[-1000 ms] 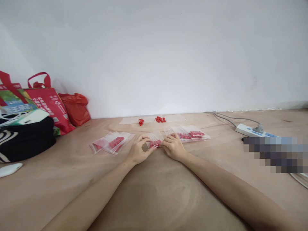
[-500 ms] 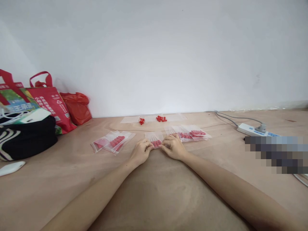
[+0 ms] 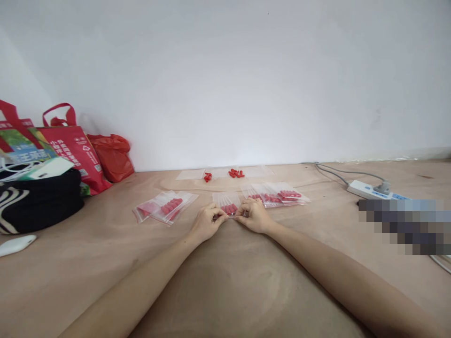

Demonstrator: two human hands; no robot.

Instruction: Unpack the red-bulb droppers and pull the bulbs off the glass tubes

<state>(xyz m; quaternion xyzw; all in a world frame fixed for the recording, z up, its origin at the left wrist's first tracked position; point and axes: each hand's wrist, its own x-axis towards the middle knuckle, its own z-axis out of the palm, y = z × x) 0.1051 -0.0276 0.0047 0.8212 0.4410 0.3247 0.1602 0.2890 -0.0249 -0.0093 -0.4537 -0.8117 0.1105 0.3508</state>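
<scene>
A small clear plastic bag [image 3: 225, 198] with several red capsule-shaped pieces [image 3: 229, 209] in it lies on the wooden table, between my hands. My left hand [image 3: 207, 221] pinches its near edge from the left. From the right, my right hand [image 3: 254, 216] pinches the same edge, fingertips close to the left ones. Filled clear bags [image 3: 167, 206] overlap to the left of my left hand. Beyond my right hand, more filled bags [image 3: 278, 195] lie in an overlapping row.
Loose red pieces [image 3: 236, 173] and flat clear bags [image 3: 190, 174] lie near the wall. Shopping bags [image 3: 75, 150], a black pouch [image 3: 45, 202] and a white phone-like object [image 3: 17, 245] are at left. A power strip [image 3: 369, 190] with cables sits at right.
My fingertips have shifted slightly along the bag's near edge, and more of the red pieces show between my hands. Otherwise things lie as before.
</scene>
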